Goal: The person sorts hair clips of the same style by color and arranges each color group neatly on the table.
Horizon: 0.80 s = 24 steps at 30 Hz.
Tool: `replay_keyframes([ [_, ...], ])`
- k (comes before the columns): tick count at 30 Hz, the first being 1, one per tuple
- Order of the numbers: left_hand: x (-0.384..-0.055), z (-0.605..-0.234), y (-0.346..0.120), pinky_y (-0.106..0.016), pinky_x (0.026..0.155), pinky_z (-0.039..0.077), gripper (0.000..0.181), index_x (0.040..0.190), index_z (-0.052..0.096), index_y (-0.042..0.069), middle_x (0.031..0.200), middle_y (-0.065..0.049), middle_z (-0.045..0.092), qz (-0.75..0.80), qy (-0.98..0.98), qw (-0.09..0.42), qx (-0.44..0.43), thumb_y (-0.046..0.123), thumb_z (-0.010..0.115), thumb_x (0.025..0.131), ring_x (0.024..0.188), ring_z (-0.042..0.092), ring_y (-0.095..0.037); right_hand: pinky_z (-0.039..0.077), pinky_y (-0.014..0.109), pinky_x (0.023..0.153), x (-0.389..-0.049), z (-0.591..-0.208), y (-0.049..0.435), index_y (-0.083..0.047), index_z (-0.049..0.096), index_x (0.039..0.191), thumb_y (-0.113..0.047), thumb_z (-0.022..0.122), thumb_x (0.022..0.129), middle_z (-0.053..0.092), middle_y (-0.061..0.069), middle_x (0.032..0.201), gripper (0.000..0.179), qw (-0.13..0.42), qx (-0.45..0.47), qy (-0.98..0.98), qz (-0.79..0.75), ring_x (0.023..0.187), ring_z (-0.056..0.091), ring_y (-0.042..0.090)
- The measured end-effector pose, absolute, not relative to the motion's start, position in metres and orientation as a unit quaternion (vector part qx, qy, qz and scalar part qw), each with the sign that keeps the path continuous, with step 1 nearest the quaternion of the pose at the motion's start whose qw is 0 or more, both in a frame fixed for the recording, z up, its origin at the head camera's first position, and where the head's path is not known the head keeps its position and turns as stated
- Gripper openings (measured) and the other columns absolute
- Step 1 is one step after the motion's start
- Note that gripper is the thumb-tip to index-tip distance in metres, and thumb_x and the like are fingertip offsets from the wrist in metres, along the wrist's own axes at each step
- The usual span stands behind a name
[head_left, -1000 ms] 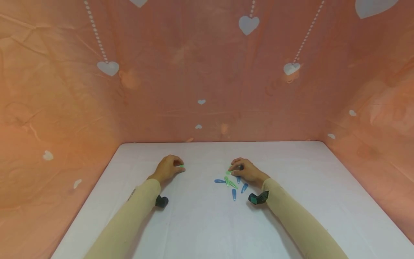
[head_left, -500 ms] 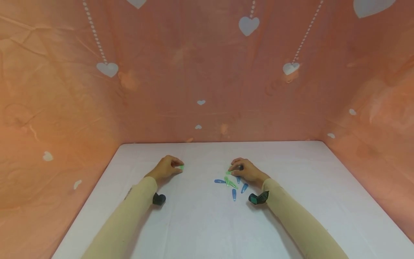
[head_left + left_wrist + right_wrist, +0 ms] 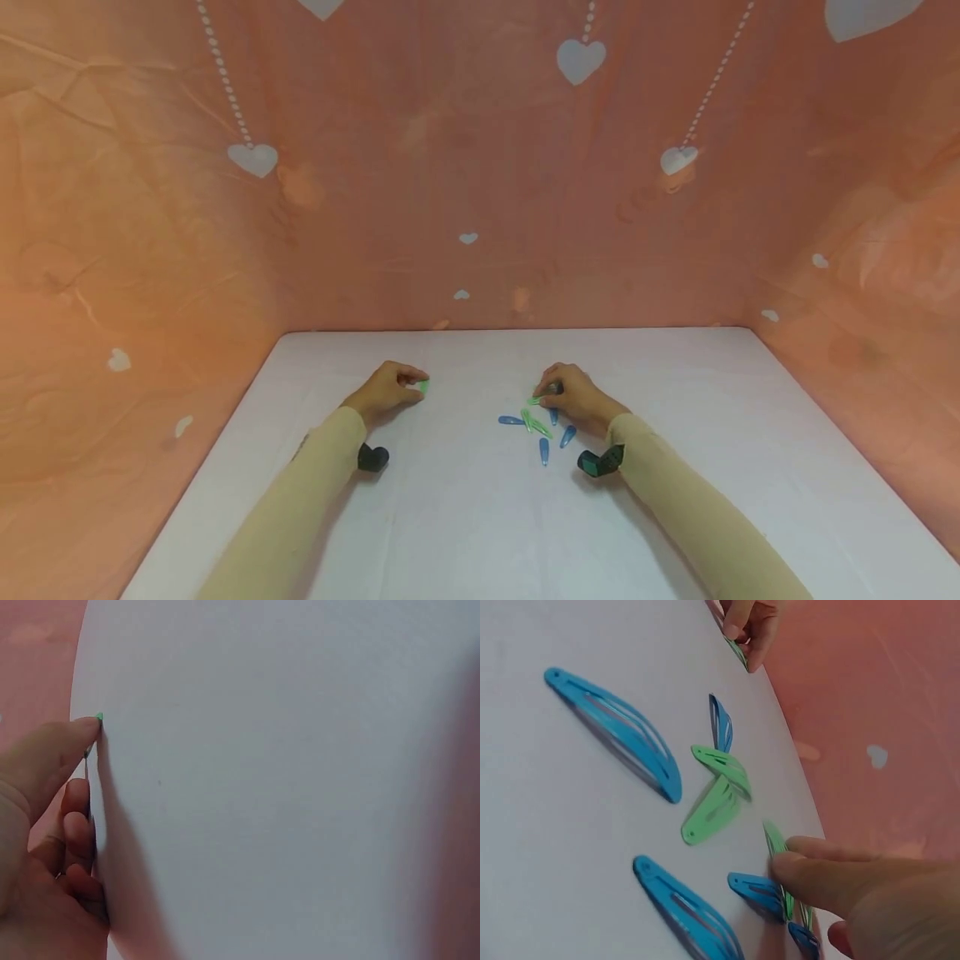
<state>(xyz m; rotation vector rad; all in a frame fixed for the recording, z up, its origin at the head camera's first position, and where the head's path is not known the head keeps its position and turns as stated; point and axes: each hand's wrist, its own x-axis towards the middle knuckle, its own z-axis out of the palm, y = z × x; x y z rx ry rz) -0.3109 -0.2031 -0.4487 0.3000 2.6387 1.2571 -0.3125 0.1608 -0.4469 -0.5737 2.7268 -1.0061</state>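
My left hand (image 3: 386, 393) pinches a green snap hair clip (image 3: 424, 387) between thumb and fingers at the far left of the table; only the clip's tip shows past the thumb in the left wrist view. My right hand (image 3: 576, 395) pinches another green hair clip (image 3: 775, 841), its thumb (image 3: 810, 877) in front. Behind that thumb, partly hidden, are a further green clip (image 3: 805, 915) and a blue clip (image 3: 804, 942). Close beside the right fingertips a blue hair clip (image 3: 756, 889) lies on the table. Two green clips (image 3: 712, 811) lie there overlapping.
Around the green pair are more blue clips, one to the left (image 3: 512, 420), one in front (image 3: 543, 452) and one to the right (image 3: 567, 436). A white-covered table (image 3: 457, 517) runs back to an orange sheet (image 3: 420, 208) with hearts, which also hangs at both sides.
The left hand has shifted slightly left and turned its green clip, so more of it shows. The right hand has lifted very slightly with its clip. The loose clips lie as before.
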Motion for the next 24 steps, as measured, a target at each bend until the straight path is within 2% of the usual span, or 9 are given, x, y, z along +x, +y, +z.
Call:
replay_keyframes([
  [4, -0.3099, -0.4501, -0.203, -0.039, 0.101, 0.044, 0.036, 0.125, 0.068, -0.003, 0.131, -0.021, 0.062, 0.441, 0.886, 0.103, 0.098, 0.004, 0.072, 0.089, 0.118, 0.054, -0.03, 0.037, 0.055, 0.108, -0.3099, -0.4432, 0.1599, -0.012, 0.08, 0.099, -0.009, 0.075, 0.089, 0.065, 0.01, 0.119, 0.012, 0.073, -0.197, 0.928, -0.309, 0.119, 0.053, 0.031],
  [9, -0.3095, -0.4501, -0.2029, -0.041, 0.103, 0.043, 0.036, 0.125, 0.068, -0.002, 0.132, -0.02, 0.062, 0.441, 0.887, 0.102, 0.087, 0.004, 0.071, 0.09, 0.119, 0.053, -0.03, 0.047, 0.04, 0.094, -0.3079, -0.4407, 0.1579, -0.01, 0.077, 0.098, -0.004, 0.071, 0.091, 0.068, 0.007, 0.109, 0.011, 0.101, -0.196, 0.917, -0.332, 0.1, 0.055, 0.021],
  [13, -0.3105, -0.45, -0.203, -0.044, 0.106, 0.043, 0.036, 0.126, 0.068, -0.001, 0.132, -0.02, 0.062, 0.434, 0.891, 0.099, 0.088, 0.004, 0.07, 0.091, 0.122, 0.054, -0.032, 0.047, 0.031, 0.085, -0.3088, -0.4396, 0.1582, -0.008, 0.076, 0.097, -0.002, 0.069, 0.092, 0.069, 0.006, 0.1, 0.01, 0.117, -0.21, 0.907, -0.347, 0.09, 0.055, 0.017],
  [18, -0.3093, -0.4504, -0.2031, -0.045, 0.107, 0.043, 0.036, 0.127, 0.068, -0.001, 0.132, -0.02, 0.062, 0.429, 0.894, 0.095, 0.089, 0.005, 0.07, 0.091, 0.122, 0.054, -0.032, 0.048, 0.031, 0.084, -0.3089, -0.4381, 0.1598, -0.007, 0.075, 0.096, -0.002, 0.067, 0.093, 0.069, 0.005, 0.097, 0.01, 0.119, -0.23, 0.9, -0.351, 0.088, 0.055, 0.017],
  [21, -0.308, -0.4508, -0.2029, -0.042, 0.105, 0.042, 0.036, 0.126, 0.068, -0.001, 0.13, -0.019, 0.062, 0.434, 0.892, 0.096, 0.084, 0.005, 0.07, 0.091, 0.121, 0.053, -0.031, 0.048, 0.03, 0.084, -0.3087, -0.4375, 0.159, -0.006, 0.074, 0.101, -0.002, 0.065, 0.094, 0.068, 0.004, 0.095, 0.012, 0.116, -0.232, 0.898, -0.355, 0.088, 0.056, 0.017],
  [24, -0.3062, -0.4508, -0.2023, -0.038, 0.101, 0.043, 0.037, 0.127, 0.067, -0.001, 0.129, -0.019, 0.062, 0.439, 0.889, 0.099, 0.082, 0.006, 0.07, 0.091, 0.118, 0.053, -0.029, 0.047, 0.027, 0.08, -0.3085, -0.4378, 0.1579, -0.004, 0.072, 0.113, -0.001, 0.064, 0.096, 0.066, 0.004, 0.093, 0.02, 0.108, -0.234, 0.896, -0.362, 0.085, 0.055, 0.015],
])
